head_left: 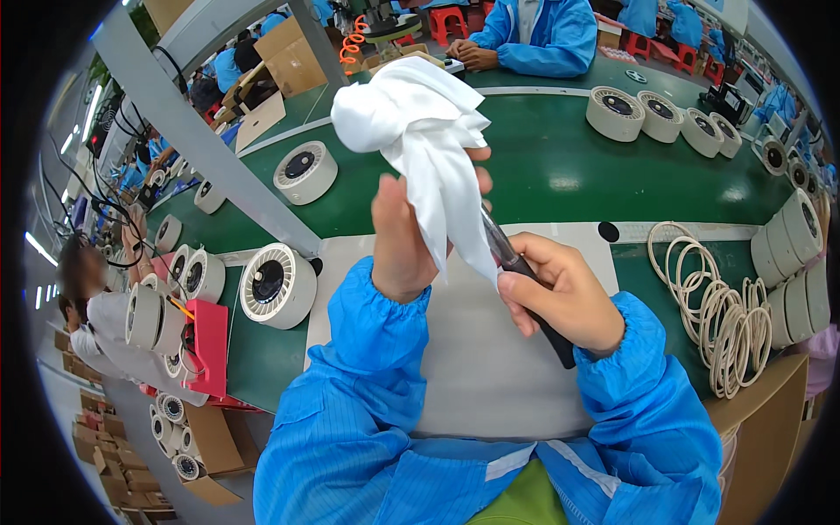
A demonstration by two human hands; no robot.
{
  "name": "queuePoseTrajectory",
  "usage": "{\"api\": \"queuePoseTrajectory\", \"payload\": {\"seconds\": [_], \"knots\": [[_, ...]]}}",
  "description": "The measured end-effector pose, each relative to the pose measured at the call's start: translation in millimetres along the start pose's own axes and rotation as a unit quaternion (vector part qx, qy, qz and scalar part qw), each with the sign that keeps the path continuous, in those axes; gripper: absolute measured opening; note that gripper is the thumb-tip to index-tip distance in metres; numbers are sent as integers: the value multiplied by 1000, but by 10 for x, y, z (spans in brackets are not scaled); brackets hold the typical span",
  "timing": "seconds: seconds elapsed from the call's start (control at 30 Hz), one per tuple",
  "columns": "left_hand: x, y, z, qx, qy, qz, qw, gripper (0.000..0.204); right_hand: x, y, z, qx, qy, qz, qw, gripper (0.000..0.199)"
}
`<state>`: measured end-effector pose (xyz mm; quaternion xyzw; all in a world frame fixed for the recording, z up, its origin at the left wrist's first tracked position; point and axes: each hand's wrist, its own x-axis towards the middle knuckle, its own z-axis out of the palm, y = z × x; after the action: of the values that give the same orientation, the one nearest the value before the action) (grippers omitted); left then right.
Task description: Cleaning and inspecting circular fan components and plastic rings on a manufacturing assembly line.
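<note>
A white cloth [429,131] is bunched over the upper end of a tool, with its loose ends hanging down. My left hand [404,241] is behind and under the cloth, thumb on the left side and fingertips on the right, curled about it. My right hand [560,293] grips the black handle of the tool [553,339], which is tilted up to the left. A metal shaft shows between handle and cloth. The tool's head is hidden under the cloth, so its kind cannot be told. Both hands are above a pale grey mat [499,385].
Round white fan-like units stand on the green bench, one left of the mat [278,286] and several at the far right [615,114]. Coiled cream cable [731,332] lies right. A grey metal post [210,131] rises left, beside a red bin [208,350]. A co-worker [538,39] sits opposite.
</note>
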<state>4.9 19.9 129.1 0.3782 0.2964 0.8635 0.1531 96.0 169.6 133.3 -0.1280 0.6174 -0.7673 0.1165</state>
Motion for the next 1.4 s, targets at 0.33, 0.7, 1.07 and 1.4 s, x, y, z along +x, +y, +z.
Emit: {"api": "queuePoseTrajectory", "payload": {"seconds": [0.33, 0.7, 1.07, 1.4], "knots": [[36, 121, -171, 507, 208, 41, 835, 23, 67, 175, 34, -384, 223, -222, 868, 24], [-75, 136, 12, 15, 122, -4, 992, 40, 226, 439, 61, -389, 191, -216, 875, 25], [-100, -64, 135, 250, 108, -28, 962, 34, 224, 438, -48, -332, 122, -191, 916, 22], [-156, -383, 348, 427, 101, -72, 896, 28, -160, -100, 77, -313, 294, -332, 840, 13]]}}
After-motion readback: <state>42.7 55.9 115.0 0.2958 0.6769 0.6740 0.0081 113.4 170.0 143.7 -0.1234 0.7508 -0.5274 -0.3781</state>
